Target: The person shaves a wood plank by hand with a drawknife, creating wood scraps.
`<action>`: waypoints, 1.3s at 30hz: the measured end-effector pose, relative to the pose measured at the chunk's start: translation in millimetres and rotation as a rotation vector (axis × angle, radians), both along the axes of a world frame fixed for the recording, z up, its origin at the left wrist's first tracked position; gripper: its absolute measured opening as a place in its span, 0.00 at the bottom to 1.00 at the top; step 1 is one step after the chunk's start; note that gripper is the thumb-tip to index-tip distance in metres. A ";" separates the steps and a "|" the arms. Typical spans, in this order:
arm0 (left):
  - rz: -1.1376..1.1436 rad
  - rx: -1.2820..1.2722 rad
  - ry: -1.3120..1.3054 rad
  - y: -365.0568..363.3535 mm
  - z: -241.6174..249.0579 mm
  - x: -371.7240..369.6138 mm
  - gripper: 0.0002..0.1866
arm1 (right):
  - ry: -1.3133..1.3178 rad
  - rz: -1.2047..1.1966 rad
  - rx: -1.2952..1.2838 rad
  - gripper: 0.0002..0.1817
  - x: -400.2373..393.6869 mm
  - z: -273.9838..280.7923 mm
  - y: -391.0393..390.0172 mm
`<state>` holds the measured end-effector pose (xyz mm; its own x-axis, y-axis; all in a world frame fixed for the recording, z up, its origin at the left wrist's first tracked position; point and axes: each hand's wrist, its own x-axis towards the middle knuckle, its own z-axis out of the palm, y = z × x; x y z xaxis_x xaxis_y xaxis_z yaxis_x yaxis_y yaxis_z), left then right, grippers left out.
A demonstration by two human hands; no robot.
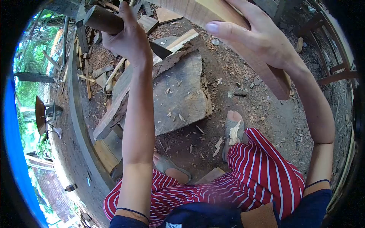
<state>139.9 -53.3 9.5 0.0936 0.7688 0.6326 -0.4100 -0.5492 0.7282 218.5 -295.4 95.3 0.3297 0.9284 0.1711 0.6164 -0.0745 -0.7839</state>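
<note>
My left hand is raised at the upper left, its fingers wrapped round a thick, dark wooden handle. A dark flat blade shows just right of my wrist, over the chopping block. At the upper right my right hand grips a long, curved wooden piece, with the thumb on its near side. That piece runs from the top edge down toward the right. Below and between my hands stands a broad wooden block with a rough bark edge and a few chips on top.
A rough plank leans along the block's left side. Scrap wood lies behind it. Wood chips litter the dirt floor around my sandalled feet. A long curved beam runs down the left. Wooden framing stands at right.
</note>
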 end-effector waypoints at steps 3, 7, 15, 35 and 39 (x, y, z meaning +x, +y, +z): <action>-0.010 -0.009 0.011 -0.1 0.2 1.1 0.16 | -0.116 -0.026 0.033 0.53 -1.4 -7.4 0.1; -0.044 -0.024 0.009 -2.4 5.0 2.2 0.17 | -0.187 -0.057 0.038 0.54 -0.6 -4.2 0.6; 0.007 -0.025 0.084 -10.0 5.7 11.0 0.19 | -0.050 -0.164 -0.157 0.55 -7.8 1.3 8.0; -0.007 0.029 0.104 -15.4 6.7 17.9 0.21 | 0.031 -0.084 -0.090 0.54 26.0 -9.5 -8.6; -0.015 0.040 0.104 -11.7 3.0 21.5 0.20 | -0.049 -0.069 -0.019 0.54 16.2 -19.1 -7.0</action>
